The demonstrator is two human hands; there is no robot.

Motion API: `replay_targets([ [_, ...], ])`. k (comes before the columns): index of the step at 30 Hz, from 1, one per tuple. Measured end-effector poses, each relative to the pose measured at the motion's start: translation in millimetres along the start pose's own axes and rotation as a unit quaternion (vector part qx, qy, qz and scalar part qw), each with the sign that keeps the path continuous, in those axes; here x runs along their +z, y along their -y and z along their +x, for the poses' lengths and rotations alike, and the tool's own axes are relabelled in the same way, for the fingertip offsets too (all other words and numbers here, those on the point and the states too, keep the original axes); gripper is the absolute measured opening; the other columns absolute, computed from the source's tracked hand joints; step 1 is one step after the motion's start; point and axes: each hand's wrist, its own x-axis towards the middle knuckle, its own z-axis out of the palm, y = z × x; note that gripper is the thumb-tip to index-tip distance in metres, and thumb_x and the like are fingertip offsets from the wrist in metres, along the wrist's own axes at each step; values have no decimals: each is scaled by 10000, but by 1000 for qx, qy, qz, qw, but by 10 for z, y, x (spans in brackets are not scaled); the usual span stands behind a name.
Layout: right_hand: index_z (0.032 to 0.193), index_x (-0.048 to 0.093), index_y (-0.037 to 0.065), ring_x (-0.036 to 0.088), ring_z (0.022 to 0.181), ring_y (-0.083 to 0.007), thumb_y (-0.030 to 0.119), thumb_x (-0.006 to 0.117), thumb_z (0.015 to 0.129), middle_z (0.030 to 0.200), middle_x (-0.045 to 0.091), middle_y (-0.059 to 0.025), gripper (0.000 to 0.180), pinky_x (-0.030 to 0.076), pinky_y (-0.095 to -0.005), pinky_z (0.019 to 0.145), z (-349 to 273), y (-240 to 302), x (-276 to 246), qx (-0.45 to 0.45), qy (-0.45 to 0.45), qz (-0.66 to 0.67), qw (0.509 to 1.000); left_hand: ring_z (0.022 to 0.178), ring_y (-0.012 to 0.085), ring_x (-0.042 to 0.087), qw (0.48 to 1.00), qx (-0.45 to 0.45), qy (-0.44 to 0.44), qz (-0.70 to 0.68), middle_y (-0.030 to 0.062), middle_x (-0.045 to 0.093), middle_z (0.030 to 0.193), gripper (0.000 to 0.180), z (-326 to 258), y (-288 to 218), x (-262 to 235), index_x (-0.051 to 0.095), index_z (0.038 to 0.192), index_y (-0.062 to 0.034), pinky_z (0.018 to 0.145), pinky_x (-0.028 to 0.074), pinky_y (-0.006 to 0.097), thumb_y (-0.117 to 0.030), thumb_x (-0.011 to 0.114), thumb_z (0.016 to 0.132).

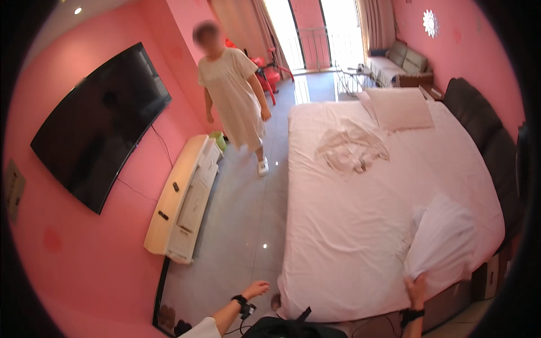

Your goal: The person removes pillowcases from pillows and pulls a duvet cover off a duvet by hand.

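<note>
Filling the right side: white-sheeted bed (344, 225) | on its near right corner: white pillow (442, 236) | right hand (416, 290): gripping the pillow's near end | left hand (257, 289) (black wristband (239, 300)): empty, loosely curled, beside the bed

We see soft, creased cloth in the white bundle (442, 236) and the wrinkled bedsheet (338, 225), a smooth, glossy floor (242, 225), a shiny television screen (96, 135) and a matt, padded headboard (476, 110).
</note>
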Motion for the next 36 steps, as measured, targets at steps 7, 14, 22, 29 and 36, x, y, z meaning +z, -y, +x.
replay_targets([
  [7, 1033, 528, -29, 533, 941, -237, 271, 619, 707, 1007, 569, -153, 452, 407, -336, 820, -1312, 914, 1561, -80, 198, 41, 976, 891, 193, 533, 948, 232, 168, 137, 131, 548, 1046, 521, 291, -880, -173, 445, 1164, -2, 805, 411, 288, -355, 552, 795],
  [14, 1025, 509, -63, 546, 768, -150, 248, 613, 718, 931, 582, -144, 450, 449, -298, 642, -1684, 1312, 2136, 83, 335, 13, 938, 1156, 288, 360, 767, 430, 320, 353, 206, 342, 1267, 881, -336, -1694, 119, 204, 1313, -25, 961, 295, 323, -212, 718, 623],
  [22, 1105, 446, -52, 524, 794, -119, 101, 616, 709, 885, 568, -78, 457, 442, -252, 661, -2192, 1294, 2044, 46, 20, 286, 957, 1131, 352, 361, 723, 442, 397, 353, 237, 333, 1244, 930, -511, -1157, 641, 166, 1321, -31, 944, 307, 345, -227, 720, 601],
  [29, 963, 533, -44, 498, 647, -94, 116, 581, 719, 786, 549, -38, 296, 418, -247, 564, -2104, 1778, 2205, 1, -157, 208, 965, 1052, 347, 424, 710, 447, 322, 438, 210, 390, 1186, 795, -359, -1501, 773, 277, 1235, -9, 873, 368, 371, -223, 717, 609],
  [36, 865, 535, -27, 509, 648, -162, 156, 564, 728, 702, 539, -112, 230, 412, -290, 605, -1066, 2777, 2865, -37, -141, 130, 981, 906, 305, 523, 598, 549, 399, 426, 178, 551, 957, 522, 867, -1640, -37, 456, 1099, 8, 784, 420, 335, -187, 672, 665],
])
